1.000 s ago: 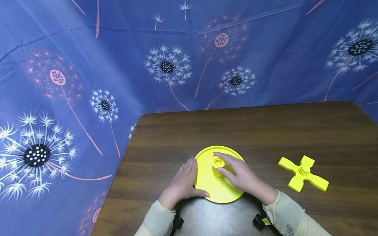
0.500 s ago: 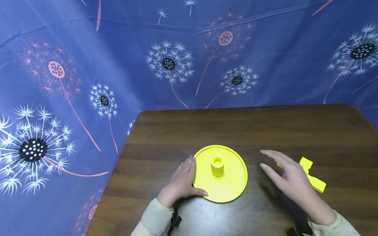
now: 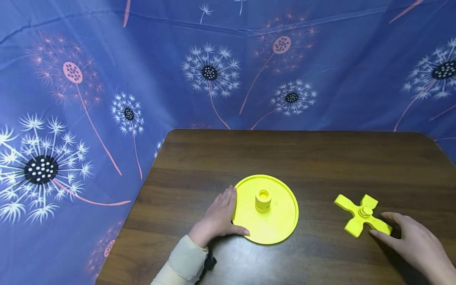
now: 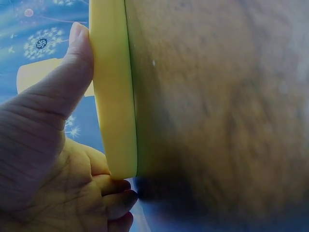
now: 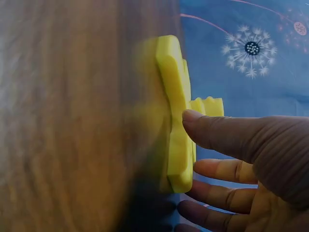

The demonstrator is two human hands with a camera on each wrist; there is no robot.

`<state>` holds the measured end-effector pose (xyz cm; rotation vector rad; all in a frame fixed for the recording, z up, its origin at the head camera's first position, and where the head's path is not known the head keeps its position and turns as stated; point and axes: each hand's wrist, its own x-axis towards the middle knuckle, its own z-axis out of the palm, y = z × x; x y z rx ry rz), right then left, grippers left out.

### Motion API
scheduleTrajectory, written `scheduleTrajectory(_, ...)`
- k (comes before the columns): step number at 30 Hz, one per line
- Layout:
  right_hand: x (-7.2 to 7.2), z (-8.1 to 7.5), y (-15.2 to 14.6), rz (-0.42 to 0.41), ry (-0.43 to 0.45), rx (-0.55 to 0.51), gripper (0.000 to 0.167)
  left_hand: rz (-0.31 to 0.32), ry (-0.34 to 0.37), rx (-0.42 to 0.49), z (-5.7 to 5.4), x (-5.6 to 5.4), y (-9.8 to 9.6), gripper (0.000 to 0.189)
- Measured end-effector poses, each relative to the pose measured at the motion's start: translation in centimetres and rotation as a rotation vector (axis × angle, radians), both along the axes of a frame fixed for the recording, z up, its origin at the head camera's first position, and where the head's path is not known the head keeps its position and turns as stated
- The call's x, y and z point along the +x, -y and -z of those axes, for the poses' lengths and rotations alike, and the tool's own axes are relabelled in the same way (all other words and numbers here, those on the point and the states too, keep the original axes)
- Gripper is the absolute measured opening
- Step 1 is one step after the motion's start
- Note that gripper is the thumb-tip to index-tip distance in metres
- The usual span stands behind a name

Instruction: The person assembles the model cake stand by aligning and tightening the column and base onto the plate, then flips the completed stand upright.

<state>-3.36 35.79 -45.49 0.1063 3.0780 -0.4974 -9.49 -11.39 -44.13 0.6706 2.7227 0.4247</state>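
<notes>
A round yellow disc (image 3: 278,221) with a raised rim lies flat on the table. From its centre rises a short hollow post (image 3: 263,202). My left hand (image 3: 218,218) holds the disc's left edge, fingers along the rim and thumb at the front; the left wrist view shows the thumb against the disc's side (image 4: 113,106). To the right lies a yellow four-armed cross (image 3: 359,221) with a threaded stub (image 5: 207,106) standing up in its middle. My right hand (image 3: 417,243) has its thumb and forefinger spread on either side of the cross's nearest arm.
The dark wood table (image 3: 303,154) has rounded far corners. Behind it and along the left hangs a blue cloth (image 3: 153,59) printed with dandelions. Bare tabletop lies between the disc and the cross.
My right hand has left the post on the disc and moved right, over the cross, to its near right arm. My left hand stays at the disc. The head view has shifted slightly.
</notes>
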Motion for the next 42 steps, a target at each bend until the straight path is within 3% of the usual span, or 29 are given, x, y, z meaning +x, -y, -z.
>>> scheduleTrajectory(5, 0.2, 0.7, -0.3, 0.017, 0.014, 0.025, 0.075, 0.007, -0.007, 0.003, 0.1, 0.0, 0.0, 0.126)
scheduleTrajectory(15, 0.5, 1.1, -0.9, 0.024, -0.027, 0.005, 0.043, -0.001, -0.012, -0.003, 0.4, -0.1, 0.1, 0.129)
scheduleTrajectory(19, 0.9, 0.9, -0.7, 0.050, -0.069, -0.021, 0.042, -0.008, 0.005, -0.006, 0.4, -0.1, 0.0, 0.129)
scheduleTrajectory(26, 1.8, 0.0, 0.2, 0.094, -0.169, -0.105, 0.041, -0.008, 0.006, -0.013, 0.3, -0.1, 0.0, 0.128)
scheduleTrajectory(31, 1.5, -0.9, 0.9, 0.072, -0.302, -0.191, 0.035, -0.021, 0.027, -0.012, 0.3, -0.1, 0.0, 0.127)
scheduleTrajectory(42, 0.1, -3.4, 3.9, 0.068, -0.502, -0.349, 0.037, -0.031, 0.047, -0.014, 0.3, -0.2, 0.0, 0.127)
